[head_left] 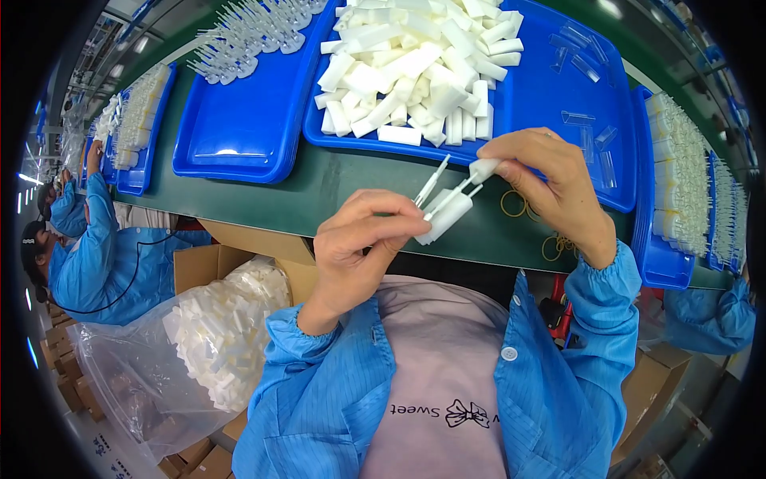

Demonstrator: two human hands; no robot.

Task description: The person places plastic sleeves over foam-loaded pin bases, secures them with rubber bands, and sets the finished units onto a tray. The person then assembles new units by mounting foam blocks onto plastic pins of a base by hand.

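My left hand [355, 243] pinches the base of a white pronged plastic part [432, 182] above the table's near edge. A thick white sleeve-like piece [449, 215] lies along one side of it, close to my left fingertips. Between thumb and forefinger, my right hand [554, 172] grips a short white foam-like piece [484, 168] at the tip of one thin prong. Whether that prong has entered the piece, I cannot tell. Just beyond both hands, a blue tray [511, 104] bears a heap of similar white pieces [415, 68].
Left of the heap, another blue tray [235, 132] carries rows of pronged parts [247, 40]. Clear tubes [586, 68] lie at right. Rubber bands [515, 203] rest near my right hand. Filled trays [678, 184] flank the table. A plastic bag [227, 335] of white pieces sits lower left; co-workers [104, 247] sit left.
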